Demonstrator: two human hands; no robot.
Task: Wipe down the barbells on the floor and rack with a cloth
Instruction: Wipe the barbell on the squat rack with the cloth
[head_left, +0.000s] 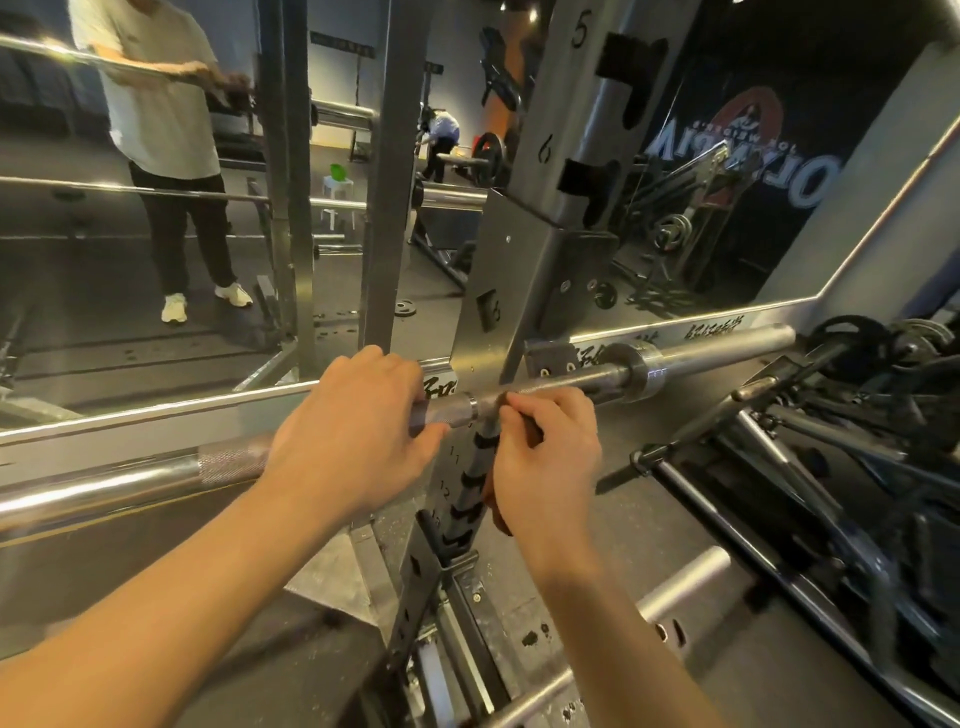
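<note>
Left fingers (387, 371) are curled right over the bar (447, 411), so the left hand (353, 431) has a full grip on it. Right fingers (527, 404) are bent and pinching the bar just beside that; the right hand (545, 457) nearly touches the left. Something dark (501, 512) pokes out under the right palm, can't tell what. The bar sits across the rack (566, 156), in front of a mirror (130, 312).

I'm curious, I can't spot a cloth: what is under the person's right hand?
The barbell runs under the right hand; a dark scrap, maybe cloth, peeks below the palm, the rest covered.
</note>
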